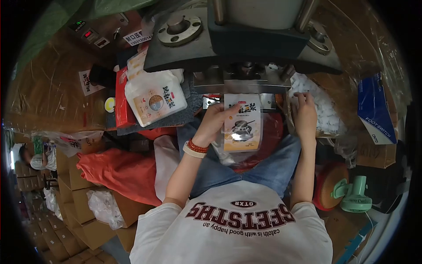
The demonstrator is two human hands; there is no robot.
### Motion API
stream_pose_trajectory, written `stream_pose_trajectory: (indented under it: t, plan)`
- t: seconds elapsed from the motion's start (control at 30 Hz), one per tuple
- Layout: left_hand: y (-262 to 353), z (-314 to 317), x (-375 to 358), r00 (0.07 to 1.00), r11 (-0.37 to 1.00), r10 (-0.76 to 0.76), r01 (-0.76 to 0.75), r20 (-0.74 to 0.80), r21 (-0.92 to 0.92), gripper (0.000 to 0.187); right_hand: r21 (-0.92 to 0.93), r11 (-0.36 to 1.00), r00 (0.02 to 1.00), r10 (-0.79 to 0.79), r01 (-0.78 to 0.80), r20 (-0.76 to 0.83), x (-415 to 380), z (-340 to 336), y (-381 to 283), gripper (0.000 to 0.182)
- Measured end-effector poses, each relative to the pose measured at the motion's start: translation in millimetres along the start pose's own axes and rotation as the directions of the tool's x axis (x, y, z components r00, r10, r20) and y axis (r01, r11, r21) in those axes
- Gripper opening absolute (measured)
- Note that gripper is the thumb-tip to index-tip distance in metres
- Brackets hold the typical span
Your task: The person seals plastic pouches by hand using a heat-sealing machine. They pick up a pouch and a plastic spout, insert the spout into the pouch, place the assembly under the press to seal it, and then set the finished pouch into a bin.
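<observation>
My left hand (214, 122) pinches the left edge of a printed pouch (242, 132) showing a pot picture and dark lettering. The pouch lies upright in view, its top edge just below the metal bar of a press (246, 85). At the right, my right hand (304, 113) rests at the near-left edge of a heap of small white packets (322, 105); its fingertips bend over the edge, and whether they hold a packet is hidden. A stack of filled white pouches (156, 99) lies to the left on a grey cloth, beside a red box (124, 99).
A blue and white box (376, 110) stands at the right, above a small green fan (356, 196). Orange-red cloth (118, 171) hangs at the left, near cardboard boxes (83, 207). Another person (42, 159) is at the far left. Metal machine parts overhang the pouch.
</observation>
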State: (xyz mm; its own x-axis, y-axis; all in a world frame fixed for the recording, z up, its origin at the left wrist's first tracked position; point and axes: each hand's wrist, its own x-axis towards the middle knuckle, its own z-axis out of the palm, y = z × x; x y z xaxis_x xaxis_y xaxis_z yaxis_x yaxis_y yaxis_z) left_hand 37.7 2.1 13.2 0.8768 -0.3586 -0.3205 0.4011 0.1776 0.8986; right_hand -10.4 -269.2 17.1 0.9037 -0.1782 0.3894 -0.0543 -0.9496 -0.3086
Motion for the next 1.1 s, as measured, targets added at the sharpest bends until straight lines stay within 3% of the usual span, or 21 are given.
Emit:
stream_pose_trajectory:
  t: [0.03, 0.07, 0.1, 0.13, 0.17, 0.2, 0.27, 0.3, 0.37, 0.43, 0.5, 0.57, 0.7, 0.77, 0.83, 0.87, 0.9, 0.93, 1.0, 1.03, 1.1]
  plan:
    - [4.7, -6.0, -0.5, 1.0, 0.995, 0.01, -0.01, 0.007, 0.103, 0.026, 0.043, 0.999, 1.0, 0.024, -0.024, 0.012, 2.5, -2.1, 1.7, 0.02]
    - [0.3, -20.4, 0.8, 0.971, 0.937, 0.207, -0.162, -0.12, 0.311, 0.044, 0.044, 0.999, 1.0, 0.016, -0.017, 0.008, 4.3, -2.3, 5.1, 0.02]
    - [9.3, -31.5, -5.8, 0.805, 0.585, 0.567, -0.241, -0.178, 0.775, 0.056, 0.069, 0.997, 0.999, 0.042, -0.043, 0.008, 3.2, -1.3, 8.2, 0.017]
    - [16.2, -42.2, -14.7, 0.561, 0.065, 0.828, -0.078, -0.01, 0.995, 0.07, 0.094, 0.993, 0.997, 0.07, -0.071, 0.012, 1.4, 0.3, 9.4, 0.015]
    - [15.5, -50.1, -25.4, 0.63, -0.139, 0.772, 0.296, -0.083, 0.945, 0.088, 0.098, 0.993, 0.997, 0.069, -0.07, 0.015, 1.6, 1.5, 8.8, 0.015]
    - [8.1, -64.3, -33.6, 0.63, -0.14, 0.772, 0.3, -0.086, 0.944, 0.088, 0.11, 0.992, 0.997, 0.072, -0.068, -0.028, 2.3, 2.5, 8.3, 0.015]
    - [-15.6, -96.5, -43.9, 0.73, -0.27, 0.679, 0.151, 0.077, 0.951, 0.069, 0.121, 0.991, 0.995, 0.073, -0.064, -0.072, 5.3, 5.9, 11.9, 0.015]
    - [-17.5, -105.9, -49.2, 0.729, -0.277, 0.679, 0.144, 0.088, 0.95, 0.069, 0.169, 0.98, 0.99, 0.121, -0.107, -0.073, 7.3, 10.4, 17.2, 0.017]
    - [-26.5, -115.7, -66.9, 0.788, -0.001, 0.607, -0.123, 0.098, 0.992, 0.053, 0.209, 0.964, 0.983, 0.177, -0.162, -0.053, 5.5, 13.6, 24.0, 0.02]
    - [-20.3, -110.3, -71.0, 0.742, -0.004, 0.66, -0.151, 0.116, 0.989, 0.051, 0.075, 0.981, 0.982, 0.183, -0.179, -0.044, 13.4, 16.3, 26.5, 0.024]
    - [-18.4, -109.2, -69.6, 0.766, 0.229, 0.642, -0.144, -0.038, 0.963, 0.045, 0.013, 0.985, 0.985, 0.171, -0.171, 0.009, 19.3, 16.7, 28.3, 0.026]
    - [-20.4, -98.2, -59.7, 0.711, 0.175, 0.701, -0.096, -0.055, 0.98, 0.043, -0.054, 0.985, 0.984, 0.169, -0.166, 0.054, 20.1, 12.3, 29.8, 0.028]
    - [-20.6, -94.1, -23.3, 0.534, 0.001, 0.845, 0.04, -0.023, 0.999, 0.035, 0.119, 0.986, 0.991, 0.123, -0.117, -0.05, 7.2, -5.6, 15.2, 0.034]
    - [-11.7, -94.1, -21.0, 0.544, 0.019, 0.839, -0.029, 0.0, 0.999, 0.036, 0.149, 0.985, 0.984, 0.105, -0.083, -0.146, 2.8, -24.1, 6.3, 0.036]
    - [-7.6, -89.4, -30.5, 0.628, -0.06, 0.766, -0.144, 0.138, 0.988, 0.036, 0.514, 0.855, 0.99, 0.127, -0.075, -0.067, -9.1, -43.9, -3.4, 0.031]
    - [-8.4, -90.5, -34.6, 0.629, -0.066, 0.763, -0.15, 0.147, 0.986, 0.036, 0.515, 0.854, 0.988, 0.137, -0.081, -0.07, -17.9, -48.1, -14.7, 0.031]
    - [-10.6, -92.0, -40.4, 0.66, 0.078, 0.748, -0.194, 0.071, 0.978, 0.036, 0.818, 0.563, 0.987, 0.158, -0.118, 0.034, -27.8, -50.1, -31.3, 0.029]
    - [-14.1, -92.3, -46.7, 0.694, 0.224, 0.72, -0.226, -0.005, 0.948, 0.037, 0.972, 0.174, 0.982, 0.133, -0.158, 0.136, -36.6, -51.4, -47.8, 0.027]
    - [-5.1, -69.9, -67.3, 0.662, 0.293, 0.749, -0.304, -0.02, 0.906, 0.036, 0.994, 0.005, 0.994, -0.02, -0.106, 0.107, -48.9, -54.3, -76.4, 0.024]
    - [0.6, -55.0, -77.3, 0.626, 0.354, 0.778, -0.381, -0.043, 0.854, 0.036, 0.996, -0.003, 0.993, -0.084, -0.085, 0.085, -53.3, -55.9, -84.5, 0.023]
    - [4.2, -31.9, -89.3, 0.571, 0.255, 0.818, -0.467, 0.069, 0.846, 0.038, 0.984, 0.126, 0.979, -0.177, 0.126, -0.103, -52.5, -46.3, -102.0, 0.026]
